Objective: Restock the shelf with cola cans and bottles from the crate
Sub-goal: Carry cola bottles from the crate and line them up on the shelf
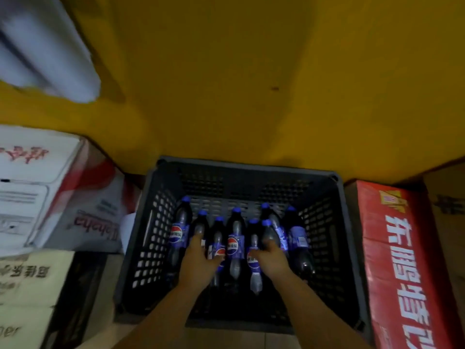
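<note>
The left hand (198, 259) grips a cola bottle (201, 226) in the crate (156, 222), ready to lift. The right hand (271, 256) seemingly clasps a second bottle (270, 234).

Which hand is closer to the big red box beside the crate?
Right. The right hand grips a bottle in the crate on the side toward the red box; the left hand grips another bottle farther away, nearer the opposite wall.

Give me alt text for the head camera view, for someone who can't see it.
The left hand and right hand each grip a cola bottle in a dark grey plastic crate holding about eight blue-capped bottles. A red carton stands right of the crate, white cartons left.
</note>
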### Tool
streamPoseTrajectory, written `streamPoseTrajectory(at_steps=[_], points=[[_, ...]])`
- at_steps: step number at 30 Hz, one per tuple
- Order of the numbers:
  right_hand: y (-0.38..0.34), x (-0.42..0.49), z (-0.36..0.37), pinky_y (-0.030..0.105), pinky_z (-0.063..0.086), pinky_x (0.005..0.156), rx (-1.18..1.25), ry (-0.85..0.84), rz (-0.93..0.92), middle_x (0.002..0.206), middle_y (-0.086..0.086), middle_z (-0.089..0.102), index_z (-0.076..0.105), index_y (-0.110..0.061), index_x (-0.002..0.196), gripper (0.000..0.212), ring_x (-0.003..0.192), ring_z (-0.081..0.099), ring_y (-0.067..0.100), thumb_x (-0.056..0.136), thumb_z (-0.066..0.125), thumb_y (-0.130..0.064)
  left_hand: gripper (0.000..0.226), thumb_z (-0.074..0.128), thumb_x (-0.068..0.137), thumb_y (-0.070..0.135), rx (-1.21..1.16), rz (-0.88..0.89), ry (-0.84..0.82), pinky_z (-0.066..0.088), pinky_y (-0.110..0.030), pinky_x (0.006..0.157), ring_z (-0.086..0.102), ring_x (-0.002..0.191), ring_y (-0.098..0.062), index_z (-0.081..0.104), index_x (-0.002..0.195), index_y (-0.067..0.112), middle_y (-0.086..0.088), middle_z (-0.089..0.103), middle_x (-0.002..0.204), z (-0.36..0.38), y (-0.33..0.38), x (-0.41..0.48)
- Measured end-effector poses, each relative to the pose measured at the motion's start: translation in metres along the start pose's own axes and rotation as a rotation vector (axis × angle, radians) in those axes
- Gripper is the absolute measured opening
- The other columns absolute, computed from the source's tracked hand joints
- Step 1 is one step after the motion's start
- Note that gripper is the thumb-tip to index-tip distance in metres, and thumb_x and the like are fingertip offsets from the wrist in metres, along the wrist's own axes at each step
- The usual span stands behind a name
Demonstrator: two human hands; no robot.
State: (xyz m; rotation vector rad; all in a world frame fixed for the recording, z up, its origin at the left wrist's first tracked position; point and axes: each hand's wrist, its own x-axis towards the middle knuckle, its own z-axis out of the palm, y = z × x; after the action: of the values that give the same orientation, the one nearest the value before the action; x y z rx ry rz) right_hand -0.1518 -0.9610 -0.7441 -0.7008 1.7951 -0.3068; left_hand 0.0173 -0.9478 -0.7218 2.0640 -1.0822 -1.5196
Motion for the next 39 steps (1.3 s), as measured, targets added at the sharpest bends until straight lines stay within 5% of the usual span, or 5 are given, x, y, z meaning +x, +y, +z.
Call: streamPoseTrajectory(at_steps=[4,13,16,28,39], points=[[0.022,0.067,0.038,0.030,0.043,0.086,0.003,-0.005,0.006,0.124,0.014,0.054,0.035,-0.007,0.141,0.069,0.110,0.055,0.027,0.080,0.067,-0.014,0.075,0.068,0.083,0.012,0.098,0.031,0.010,0.043,-0.030,0.090,0.047,0.124,-0.028,0.026,0.145,0.013,-0.013,0.041,0.141,0.028,-0.049,0.075],[0.021,0.154,0.062,0.036,0.047,0.086,-0.144,0.081,-0.127,0.122,0.018,0.058,0.050,-0.004,0.125,0.045,0.109,0.056,0.034,0.084,0.060,-0.018,0.084,0.075,0.074,0.024,0.536,-0.245,-0.210,0.050,-0.034,0.091,0.052,0.119,-0.031,0.028,0.140,0.002,-0.016,0.047,0.136,0.066,-0.071,0.155],[0.015,0.155,0.067,0.037,0.047,0.086,-0.270,0.090,-0.139,0.121,0.018,0.058,0.050,-0.005,0.124,0.042,0.109,0.056,0.035,0.088,0.055,-0.024,0.107,0.080,0.071,0.026,0.643,-0.300,-0.213,0.043,-0.043,0.101,0.045,0.126,-0.033,0.009,0.146,-0.001,-0.018,0.041,0.142,0.078,-0.069,0.164],[-0.002,0.175,0.076,0.030,0.045,0.074,-0.913,0.027,-0.154,0.119,0.010,0.059,0.047,-0.007,0.123,0.067,0.106,0.059,0.025,0.084,0.051,-0.062,0.099,0.065,0.083,0.031,1.111,-0.089,-0.020,0.046,-0.040,0.097,0.048,0.124,-0.031,-0.003,0.143,-0.008,-0.021,0.042,0.137,0.099,-0.093,0.161],[0.016,0.163,0.069,0.032,0.048,0.081,-0.459,0.165,-0.199,0.123,0.008,0.059,0.041,-0.020,0.133,0.080,0.111,0.056,0.028,0.069,0.072,-0.057,0.102,0.072,0.076,0.030,0.942,-0.162,-0.095,0.041,-0.036,0.102,0.033,0.134,-0.030,0.004,0.145,-0.002,-0.022,0.028,0.144,0.091,-0.082,0.155]])
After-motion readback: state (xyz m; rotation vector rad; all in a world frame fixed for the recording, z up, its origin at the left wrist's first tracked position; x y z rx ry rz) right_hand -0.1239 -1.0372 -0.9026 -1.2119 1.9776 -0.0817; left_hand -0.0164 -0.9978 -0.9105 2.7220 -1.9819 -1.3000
